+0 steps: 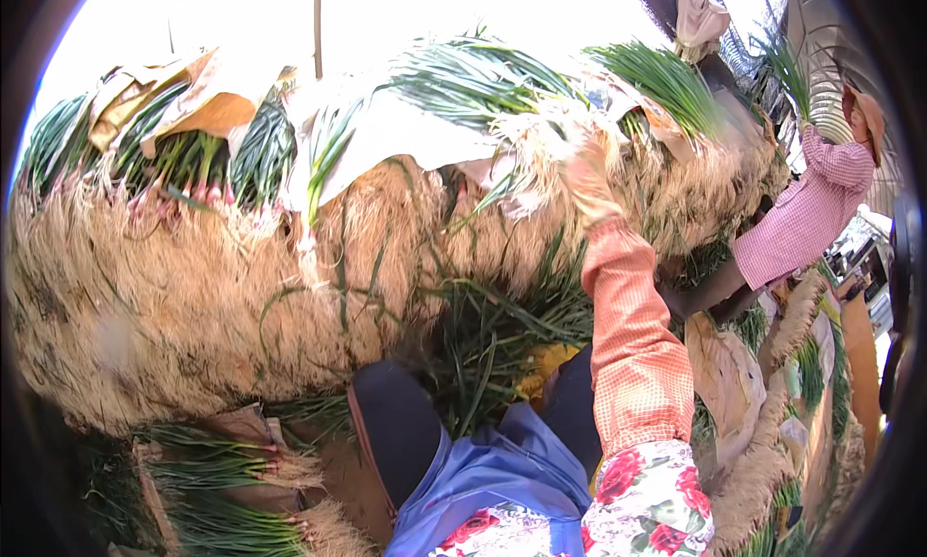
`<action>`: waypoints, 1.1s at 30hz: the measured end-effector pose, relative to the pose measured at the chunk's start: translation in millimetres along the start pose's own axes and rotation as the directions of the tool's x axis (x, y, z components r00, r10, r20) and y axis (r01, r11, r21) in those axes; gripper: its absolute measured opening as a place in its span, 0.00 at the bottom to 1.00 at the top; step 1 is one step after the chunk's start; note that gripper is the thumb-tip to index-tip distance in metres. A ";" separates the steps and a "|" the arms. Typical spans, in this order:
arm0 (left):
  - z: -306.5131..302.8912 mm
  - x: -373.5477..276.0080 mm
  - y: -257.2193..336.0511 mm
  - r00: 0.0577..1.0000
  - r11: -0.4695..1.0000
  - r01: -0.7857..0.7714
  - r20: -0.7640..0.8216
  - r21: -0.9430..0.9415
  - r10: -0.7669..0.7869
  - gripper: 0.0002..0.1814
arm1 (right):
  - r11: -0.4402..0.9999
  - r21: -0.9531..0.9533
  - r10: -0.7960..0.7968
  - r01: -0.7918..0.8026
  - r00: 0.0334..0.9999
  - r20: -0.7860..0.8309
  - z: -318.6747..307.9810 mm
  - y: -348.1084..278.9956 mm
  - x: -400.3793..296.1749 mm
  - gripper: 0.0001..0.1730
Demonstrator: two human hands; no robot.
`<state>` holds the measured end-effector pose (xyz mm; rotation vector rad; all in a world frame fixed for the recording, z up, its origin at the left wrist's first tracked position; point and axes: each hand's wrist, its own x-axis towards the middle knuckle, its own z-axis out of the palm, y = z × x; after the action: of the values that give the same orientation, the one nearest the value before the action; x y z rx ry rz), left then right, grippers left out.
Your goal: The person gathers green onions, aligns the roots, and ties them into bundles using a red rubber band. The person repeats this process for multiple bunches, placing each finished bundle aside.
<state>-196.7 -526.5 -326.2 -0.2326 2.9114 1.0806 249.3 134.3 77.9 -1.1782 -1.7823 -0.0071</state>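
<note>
My right hand [579, 159], in an orange checked sleeve, reaches to the top of a long pile of spring onions. It is at the pale roots of a bunch of spring onions [471, 83]; blur and roots hide its fingers, so its grip cannot be told. My left hand is not in view. Before me stands the pile's side of matted tan roots [217, 289]. White paper [405, 137] lies over part of the top, left of my right hand. A few spring onions [319, 166] lie on that paper's left side, roots hanging down.
Another person [818, 188] in a pink checked top stands at the far right, by the pile's end, near green stalks. Bunches of spring onions [224, 456] lie at the lower left. Loose green leaves [478, 340] lie between my knees and the pile. More stacks [753, 441] stand at right.
</note>
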 end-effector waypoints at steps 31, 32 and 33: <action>213.2 -162.2 695.3 -0.194 -0.163 -0.952 -0.098 0.259 0.976 0.21 | 0.873 0.345 0.110 -0.346 0.827 0.551 39.8 53.0 -7.0 0.27; 177.6 -184.1 699.5 -0.133 -0.126 -0.979 -0.032 0.157 0.991 0.21 | 0.767 0.431 0.153 -0.475 0.788 0.596 31.0 39.9 -1.5 0.26; 161.2 -206.6 702.1 -0.139 -0.141 -0.989 -0.071 -0.031 0.988 0.20 | 0.644 0.492 0.206 -0.586 0.752 0.626 14.5 25.9 4.4 0.26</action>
<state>-101.5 130.5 21.4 2.4894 2.5058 1.0360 257.2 158.0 61.3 -1.0547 -1.6563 1.2600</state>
